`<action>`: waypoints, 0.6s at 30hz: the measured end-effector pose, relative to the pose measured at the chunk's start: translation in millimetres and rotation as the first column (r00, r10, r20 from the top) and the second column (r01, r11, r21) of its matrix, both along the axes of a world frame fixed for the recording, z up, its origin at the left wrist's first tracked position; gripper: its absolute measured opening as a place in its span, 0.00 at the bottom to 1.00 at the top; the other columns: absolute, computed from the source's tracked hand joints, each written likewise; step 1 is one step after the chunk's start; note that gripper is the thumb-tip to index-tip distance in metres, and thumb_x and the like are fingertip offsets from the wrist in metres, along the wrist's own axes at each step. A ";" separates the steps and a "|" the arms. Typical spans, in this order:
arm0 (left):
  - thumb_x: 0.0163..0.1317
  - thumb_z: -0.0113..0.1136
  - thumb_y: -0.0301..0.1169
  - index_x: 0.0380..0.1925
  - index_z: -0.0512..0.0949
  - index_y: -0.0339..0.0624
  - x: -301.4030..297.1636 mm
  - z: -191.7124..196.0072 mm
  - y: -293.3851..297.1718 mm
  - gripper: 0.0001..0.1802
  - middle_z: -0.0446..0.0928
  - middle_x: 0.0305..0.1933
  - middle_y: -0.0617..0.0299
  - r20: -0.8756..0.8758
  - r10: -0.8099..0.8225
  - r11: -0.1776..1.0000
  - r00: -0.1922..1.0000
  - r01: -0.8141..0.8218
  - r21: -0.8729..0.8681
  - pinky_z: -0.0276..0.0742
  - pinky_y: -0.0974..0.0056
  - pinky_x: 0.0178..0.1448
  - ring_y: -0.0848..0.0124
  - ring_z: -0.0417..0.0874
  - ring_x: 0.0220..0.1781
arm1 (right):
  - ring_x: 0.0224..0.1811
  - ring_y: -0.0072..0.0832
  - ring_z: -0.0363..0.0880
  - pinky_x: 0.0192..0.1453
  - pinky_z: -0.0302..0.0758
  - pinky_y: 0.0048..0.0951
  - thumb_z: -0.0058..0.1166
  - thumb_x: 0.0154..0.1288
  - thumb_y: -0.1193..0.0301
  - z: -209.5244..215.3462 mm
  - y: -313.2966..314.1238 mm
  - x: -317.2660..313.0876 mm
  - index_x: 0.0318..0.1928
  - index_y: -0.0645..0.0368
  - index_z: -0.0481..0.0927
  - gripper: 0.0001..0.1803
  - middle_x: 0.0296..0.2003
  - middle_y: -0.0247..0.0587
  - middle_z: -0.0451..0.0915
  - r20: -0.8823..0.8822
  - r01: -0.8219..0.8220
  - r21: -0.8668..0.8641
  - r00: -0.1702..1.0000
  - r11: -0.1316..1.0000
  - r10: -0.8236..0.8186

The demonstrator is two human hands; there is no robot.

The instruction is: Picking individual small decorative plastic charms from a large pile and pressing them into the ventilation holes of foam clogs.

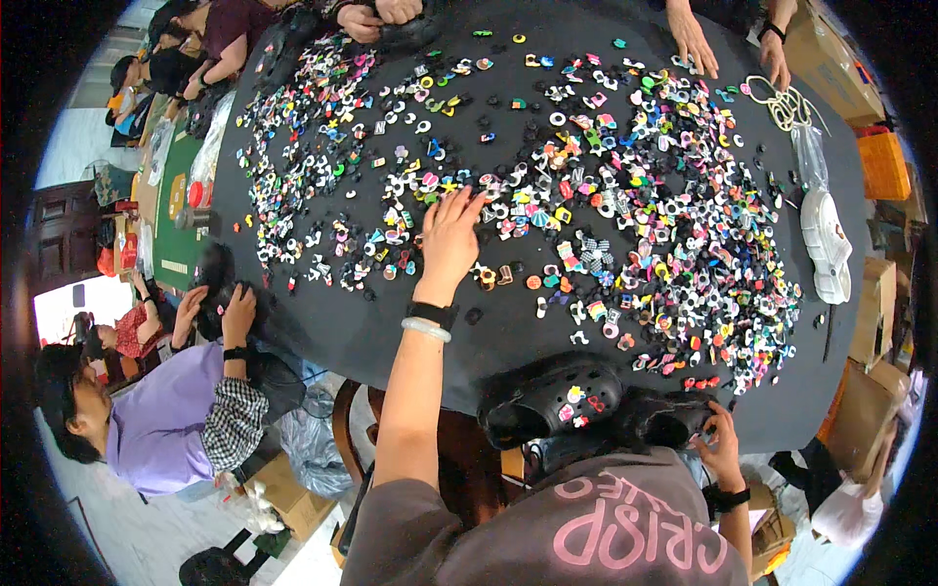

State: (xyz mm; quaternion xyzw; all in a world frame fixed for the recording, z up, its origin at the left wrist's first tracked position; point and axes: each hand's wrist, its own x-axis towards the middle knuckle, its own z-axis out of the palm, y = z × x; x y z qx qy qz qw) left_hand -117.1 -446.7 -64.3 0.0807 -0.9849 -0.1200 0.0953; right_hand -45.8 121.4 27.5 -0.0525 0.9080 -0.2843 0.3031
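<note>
My left hand [451, 239] reaches out over the table with its fingers stretched, their tips among small colourful shoe charms [528, 210]. Nothing shows in its grasp. Close to my body, a black clog [547, 398] with holes lies at the near edge, a few bright charms set in its top. Beside it on the right is a second black shoe [667, 422], dark and fuzzy-looking, with its opening showing. My right hand [721, 444] holds that shoe at its right end, thumb and fingers curled on the edge.
The dark table [332, 332] carries many scattered charms, thickest at the right. A white clog [827, 244] and a coiled cord [789, 105] lie at the right edge. Across the table are another person's hands [692, 44]; at the left sits a co-worker in purple [166, 420]. Cardboard boxes [874, 313] stand right.
</note>
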 end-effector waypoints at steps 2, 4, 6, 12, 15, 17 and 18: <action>0.53 0.52 0.21 0.51 0.76 0.50 10.0 -0.6 -4.5 0.24 0.71 0.59 0.61 -0.005 0.067 0.997 0.998 -0.066 0.041 0.59 0.53 0.65 0.61 0.69 0.62 | 0.37 0.31 0.76 0.35 0.72 0.25 0.62 0.40 0.80 -1.3 -1.0 0.7 0.34 0.58 0.70 0.18 0.58 0.44 0.70 0.004 0.009 -0.043 1.000 0.999 -0.009; 0.52 0.51 0.19 0.45 0.80 0.48 23.2 -0.2 -8.4 0.21 0.73 0.55 0.61 0.000 0.076 0.994 0.997 -0.075 0.073 0.61 0.54 0.62 0.61 0.71 0.59 | 0.37 0.31 0.76 0.34 0.72 0.25 0.61 0.41 0.80 0.5 0.8 0.5 0.34 0.58 0.70 0.18 0.58 0.44 0.69 -0.008 -0.001 -0.038 1.000 0.999 0.001; 0.51 0.51 0.17 0.45 0.81 0.51 40.7 2.2 -13.5 0.23 0.74 0.54 0.60 0.074 0.144 0.987 0.987 -0.148 0.059 0.63 0.54 0.59 0.60 0.72 0.57 | 0.37 0.32 0.76 0.34 0.72 0.25 0.61 0.41 0.80 3.0 -1.1 -0.6 0.34 0.58 0.70 0.17 0.59 0.44 0.69 -0.021 -0.012 -0.037 1.000 0.999 0.012; 0.46 0.54 0.16 0.34 0.84 0.48 88.3 2.0 -34.4 0.18 0.77 0.47 0.62 0.065 0.187 0.978 0.980 -0.192 0.079 0.65 0.55 0.56 0.60 0.74 0.52 | 0.39 0.34 0.77 0.33 0.72 0.26 0.61 0.42 0.80 7.0 -5.8 -3.0 0.34 0.58 0.70 0.17 0.59 0.45 0.70 -0.019 0.020 -0.069 1.000 0.997 -0.022; 0.48 0.55 0.17 0.31 0.83 0.44 90.9 7.8 -37.8 0.13 0.78 0.45 0.59 -0.034 0.242 0.953 0.970 -0.231 0.198 0.70 0.58 0.53 0.58 0.75 0.50 | 0.39 0.34 0.76 0.34 0.72 0.26 0.61 0.42 0.80 8.0 -6.3 -3.9 0.34 0.58 0.70 0.17 0.59 0.46 0.69 -0.026 -0.009 -0.050 1.000 0.999 0.007; 0.49 0.55 0.17 0.31 0.82 0.43 81.7 6.7 -33.6 0.12 0.78 0.44 0.58 -0.080 0.283 0.922 0.956 -0.248 0.296 0.71 0.57 0.52 0.58 0.76 0.48 | 0.39 0.34 0.76 0.34 0.72 0.26 0.61 0.42 0.80 9.0 -5.9 -2.7 0.34 0.58 0.70 0.17 0.59 0.46 0.69 -0.001 0.012 -0.033 1.000 0.999 -0.012; 0.50 0.56 0.18 0.31 0.82 0.41 79.5 7.4 -35.9 0.11 0.78 0.42 0.57 -0.124 0.329 0.884 0.936 -0.260 0.388 0.72 0.57 0.51 0.57 0.76 0.47 | 0.39 0.34 0.76 0.35 0.72 0.26 0.61 0.42 0.80 10.7 -6.7 -2.7 0.34 0.58 0.70 0.17 0.59 0.46 0.69 0.023 0.029 -0.021 0.999 0.999 -0.028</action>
